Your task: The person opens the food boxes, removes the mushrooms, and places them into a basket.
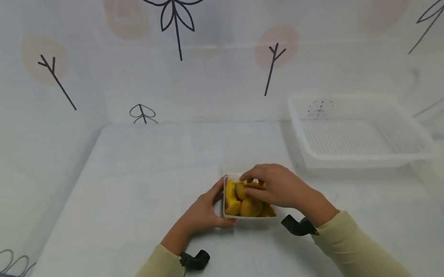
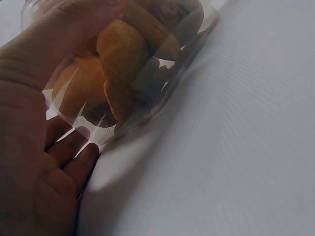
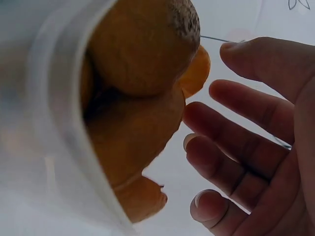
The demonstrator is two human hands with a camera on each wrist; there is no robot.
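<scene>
A small clear plastic box (image 1: 229, 215) on the white table holds several rounded yellow-orange pieces (image 1: 251, 207), with one longer yellow piece (image 1: 229, 192) along its left side. My left hand (image 1: 200, 213) grips the box from the left, thumb along the near side and fingers at the far side. In the left wrist view the thumb (image 2: 64, 29) lies across the clear wall. Over the box's right side is my right hand (image 1: 277, 187), its fingertips close to the pieces. The right wrist view shows its fingers (image 3: 236, 142) loosely bent, apart from the thumb, with nothing between them.
A white perforated plastic basket (image 1: 365, 162) stands at the back right of the table (image 1: 142, 185). Pale cloth walls (image 1: 216, 76) with plant drawings rise behind and at both sides. Each wrist wears a black camera mount (image 1: 195, 260).
</scene>
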